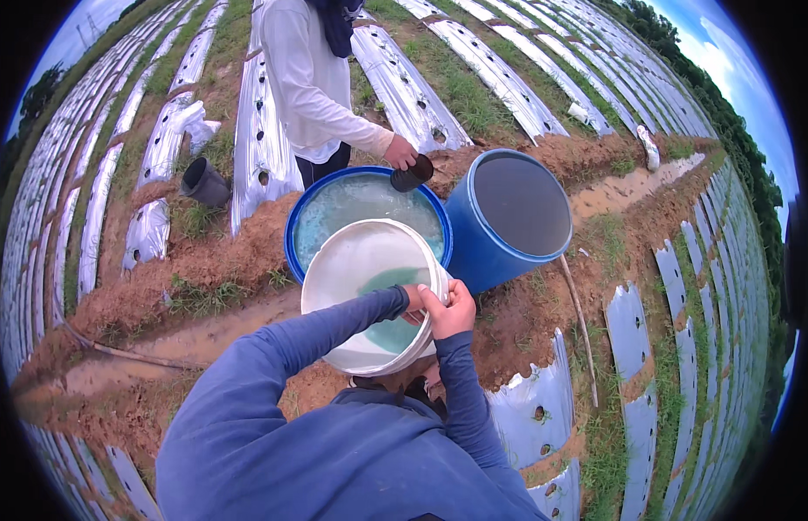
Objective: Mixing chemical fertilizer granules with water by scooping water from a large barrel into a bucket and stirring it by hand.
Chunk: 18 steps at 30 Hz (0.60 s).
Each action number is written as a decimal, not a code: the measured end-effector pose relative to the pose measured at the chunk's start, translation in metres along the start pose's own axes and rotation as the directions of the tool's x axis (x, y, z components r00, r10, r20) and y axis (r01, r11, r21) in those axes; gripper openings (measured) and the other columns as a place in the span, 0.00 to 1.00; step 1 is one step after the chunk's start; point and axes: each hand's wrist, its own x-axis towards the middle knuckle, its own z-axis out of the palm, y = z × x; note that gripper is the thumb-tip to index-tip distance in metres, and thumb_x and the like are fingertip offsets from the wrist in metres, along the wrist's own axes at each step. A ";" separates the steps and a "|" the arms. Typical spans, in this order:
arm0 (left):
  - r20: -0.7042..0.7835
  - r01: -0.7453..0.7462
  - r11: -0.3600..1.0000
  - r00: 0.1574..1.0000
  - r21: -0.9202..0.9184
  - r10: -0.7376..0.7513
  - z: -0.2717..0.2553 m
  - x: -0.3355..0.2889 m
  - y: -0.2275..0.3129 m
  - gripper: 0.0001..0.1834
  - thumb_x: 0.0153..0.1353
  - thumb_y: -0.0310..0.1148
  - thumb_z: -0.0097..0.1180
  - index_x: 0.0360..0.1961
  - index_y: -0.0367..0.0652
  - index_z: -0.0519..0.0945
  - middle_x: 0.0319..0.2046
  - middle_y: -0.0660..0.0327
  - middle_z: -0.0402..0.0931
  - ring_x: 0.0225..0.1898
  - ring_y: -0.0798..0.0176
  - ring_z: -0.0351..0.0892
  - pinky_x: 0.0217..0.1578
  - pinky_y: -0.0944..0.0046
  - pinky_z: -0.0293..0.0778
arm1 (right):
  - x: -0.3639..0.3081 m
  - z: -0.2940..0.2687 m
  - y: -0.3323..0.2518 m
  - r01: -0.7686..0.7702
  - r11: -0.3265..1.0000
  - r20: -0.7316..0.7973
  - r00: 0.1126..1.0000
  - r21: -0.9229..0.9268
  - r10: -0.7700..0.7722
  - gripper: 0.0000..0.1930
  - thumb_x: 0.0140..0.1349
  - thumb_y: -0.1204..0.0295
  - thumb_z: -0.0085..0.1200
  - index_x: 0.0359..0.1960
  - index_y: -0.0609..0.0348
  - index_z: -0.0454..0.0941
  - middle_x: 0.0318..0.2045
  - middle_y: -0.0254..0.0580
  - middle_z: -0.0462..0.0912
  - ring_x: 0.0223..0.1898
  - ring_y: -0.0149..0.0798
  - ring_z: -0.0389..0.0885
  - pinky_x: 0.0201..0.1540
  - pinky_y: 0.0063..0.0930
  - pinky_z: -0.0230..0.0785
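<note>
A white bucket (334, 286) with some blue-green liquid (395, 334) at its bottom tilts in front of my body. My left arm crosses over its mouth, and my left hand (413, 300) is closed at the right-hand rim, its fingers partly hidden. Against that same rim, my right hand (453, 310) grips from outside, thumb on top. Just behind the bucket stands a blue drum (291, 227) of cloudy pale blue-green liquid. Across it, a co-worker's hand (401, 154) holds a dark cup (413, 174) over the drum's far right edge.
A second blue drum (482, 234), filled with dark liquid, leans at the right. A black pail (204, 182) lies tipped on the left. A muddy ditch (161, 365) runs across, with a stick (582, 330) on the right. Rows of silver plastic mulch (486, 69) with holes surround us.
</note>
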 end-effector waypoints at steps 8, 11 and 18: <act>-0.522 -0.543 0.778 0.585 0.316 0.621 -0.136 -0.080 -0.051 0.28 0.63 0.41 0.60 0.60 0.37 0.72 0.53 0.50 0.77 0.55 0.52 0.78 0.57 0.55 0.72 | 0.010 0.017 -0.044 -0.019 0.998 0.040 0.999 0.059 0.017 0.18 0.56 0.75 0.68 0.44 0.68 0.73 0.34 0.42 0.85 0.30 0.25 0.82 0.34 0.16 0.73; -0.677 -0.326 0.943 0.679 0.068 0.283 -0.106 -0.067 -0.091 0.40 0.65 0.58 0.52 0.68 0.40 0.62 0.61 0.43 0.68 0.61 0.47 0.71 0.59 0.53 0.70 | 0.026 0.013 -0.039 0.073 0.994 -0.066 0.995 -0.076 -0.078 0.19 0.56 0.73 0.70 0.44 0.67 0.74 0.33 0.40 0.84 0.29 0.23 0.80 0.34 0.14 0.71; -0.534 -0.648 0.659 0.736 -0.381 0.416 -0.039 0.016 -0.096 0.39 0.71 0.43 0.47 0.73 0.37 0.43 0.67 0.42 0.59 0.65 0.48 0.66 0.65 0.60 0.61 | 0.020 0.053 -0.080 0.197 0.944 -0.113 0.966 -0.265 -0.234 0.21 0.54 0.72 0.72 0.42 0.67 0.72 0.33 0.38 0.82 0.31 0.23 0.78 0.34 0.13 0.69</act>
